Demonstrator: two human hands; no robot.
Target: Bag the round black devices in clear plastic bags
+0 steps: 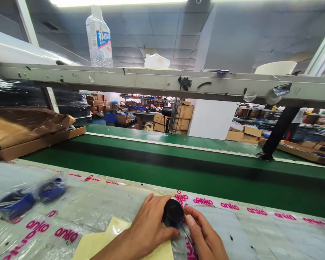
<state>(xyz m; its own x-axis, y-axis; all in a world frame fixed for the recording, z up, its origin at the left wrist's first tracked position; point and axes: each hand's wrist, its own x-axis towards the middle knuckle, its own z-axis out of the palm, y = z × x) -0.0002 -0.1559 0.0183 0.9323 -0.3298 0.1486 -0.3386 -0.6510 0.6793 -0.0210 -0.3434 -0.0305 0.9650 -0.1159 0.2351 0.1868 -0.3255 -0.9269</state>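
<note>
My left hand [148, 225] curls around the left side of a black round object [174, 212], with the thumb across its near side. Its top is dark and circular; I cannot tell its exact kind. My right hand [206, 234] is just to its right, with thumb and forefinger close together at its edge. Whatever may be between those fingertips is too small to make out. Under my left hand lie yellow paper sheets [97, 243]. Farther left, blue-and-black rolled items in clear bags [16, 203] rest on the plastic-covered table [83, 202].
Beyond the table runs a green conveyor belt [151, 168]. An open cardboard box [40, 142] holding brown paper sits at the left. A metal shelf beam [141, 79] crosses above, carrying a plastic bottle [99, 39]. A dark post [280, 133] stands at the right.
</note>
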